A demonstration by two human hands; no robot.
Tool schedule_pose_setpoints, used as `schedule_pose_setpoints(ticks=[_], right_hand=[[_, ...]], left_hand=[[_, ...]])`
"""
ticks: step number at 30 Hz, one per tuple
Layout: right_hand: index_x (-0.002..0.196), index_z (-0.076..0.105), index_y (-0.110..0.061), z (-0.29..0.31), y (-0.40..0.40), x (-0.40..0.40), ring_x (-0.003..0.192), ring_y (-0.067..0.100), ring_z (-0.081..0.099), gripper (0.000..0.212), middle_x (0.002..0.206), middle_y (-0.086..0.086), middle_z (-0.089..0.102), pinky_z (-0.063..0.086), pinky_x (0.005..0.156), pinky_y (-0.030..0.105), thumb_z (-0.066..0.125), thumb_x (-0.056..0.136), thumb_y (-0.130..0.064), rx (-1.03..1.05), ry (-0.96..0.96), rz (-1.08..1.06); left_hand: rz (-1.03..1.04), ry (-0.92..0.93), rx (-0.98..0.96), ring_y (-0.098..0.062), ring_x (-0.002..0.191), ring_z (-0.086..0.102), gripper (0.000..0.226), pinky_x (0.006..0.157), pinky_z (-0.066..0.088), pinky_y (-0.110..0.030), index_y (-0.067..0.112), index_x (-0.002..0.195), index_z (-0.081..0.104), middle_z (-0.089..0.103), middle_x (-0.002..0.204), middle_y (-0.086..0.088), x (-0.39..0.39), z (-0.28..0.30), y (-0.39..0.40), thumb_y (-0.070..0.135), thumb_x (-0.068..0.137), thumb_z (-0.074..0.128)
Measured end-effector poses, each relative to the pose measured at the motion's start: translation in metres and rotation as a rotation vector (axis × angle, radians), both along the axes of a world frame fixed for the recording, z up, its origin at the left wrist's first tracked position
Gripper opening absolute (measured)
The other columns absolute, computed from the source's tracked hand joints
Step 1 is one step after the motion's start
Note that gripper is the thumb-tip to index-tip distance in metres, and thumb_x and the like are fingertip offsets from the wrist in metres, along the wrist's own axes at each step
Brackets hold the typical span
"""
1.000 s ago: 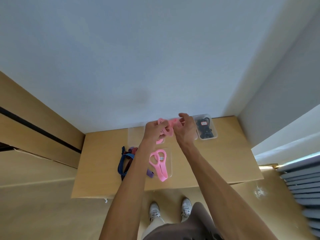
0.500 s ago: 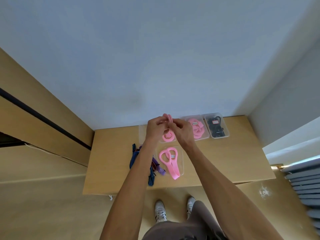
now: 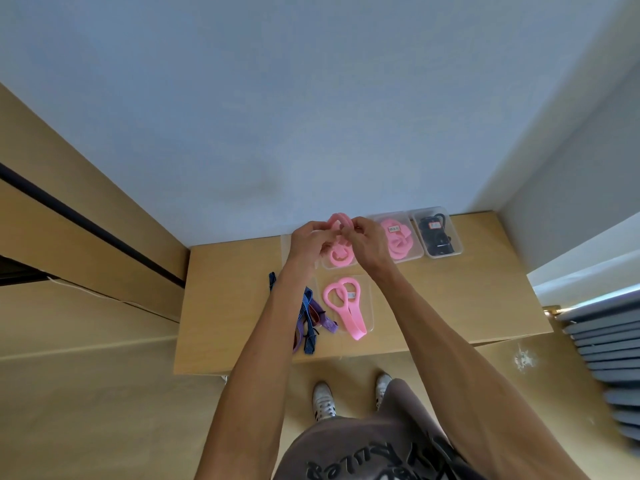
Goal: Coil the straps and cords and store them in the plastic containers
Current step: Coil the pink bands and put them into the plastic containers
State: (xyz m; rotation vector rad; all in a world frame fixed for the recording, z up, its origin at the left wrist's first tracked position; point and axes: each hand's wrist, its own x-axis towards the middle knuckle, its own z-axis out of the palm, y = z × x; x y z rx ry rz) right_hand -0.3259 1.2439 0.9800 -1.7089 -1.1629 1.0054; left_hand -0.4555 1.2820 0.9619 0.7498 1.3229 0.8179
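We've got both hands up over the wooden table [image 3: 450, 306]: left hand [image 3: 308, 242] and right hand [image 3: 369, 245] each pinch the pink strap [image 3: 338, 219] with curled fingers, its coil hanging above a clear container [image 3: 341, 261]. Striped straps [image 3: 308, 317] lie at left.

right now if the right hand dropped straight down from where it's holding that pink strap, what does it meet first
Most likely the clear container directly beneath the right hand, with part of the pink strap already coiled inside. Depth is hard to judge from this single view.
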Motion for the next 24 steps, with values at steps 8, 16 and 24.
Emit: schedule_pose_setpoints(ticks=[8,16,24], right_hand=[[0.088,0.070,-0.005,0.006,0.011,0.003,0.073,0.023,0.065,0.023,0.081,0.011,0.071,0.052,0.067,0.041,0.056,0.095,-0.022,0.126,0.031,-0.060],[0.097,0.067,-0.013,0.008,0.019,0.021,0.089,0.023,0.072,0.015,0.098,0.010,0.074,0.062,0.069,0.034,0.052,0.098,-0.014,-0.087,0.496,-0.152],[0.085,0.074,-0.019,0.001,0.023,0.018,0.074,0.018,0.068,0.016,0.084,0.008,0.075,0.058,0.084,0.050,0.062,0.094,-0.013,-0.031,0.394,-0.210]], left_hand=[[-0.013,0.084,0.001,-0.025,0.062,0.055,0.045,0.053,0.038,-0.028,0.003,0.082,0.066,0.061,0.066,-0.013,0.000,0.006,0.006,-0.022,0.056,0.039],[-0.119,0.184,0.184,-0.021,0.076,0.061,0.042,0.066,0.049,-0.029,0.019,0.062,0.069,0.065,0.072,0.001,0.003,0.005,0.011,-0.017,0.064,0.047],[0.091,0.445,0.196,-0.021,0.077,0.068,0.007,0.067,0.055,-0.030,0.005,0.083,0.070,0.072,0.080,-0.005,0.013,0.001,0.007,0.003,0.083,0.063]])
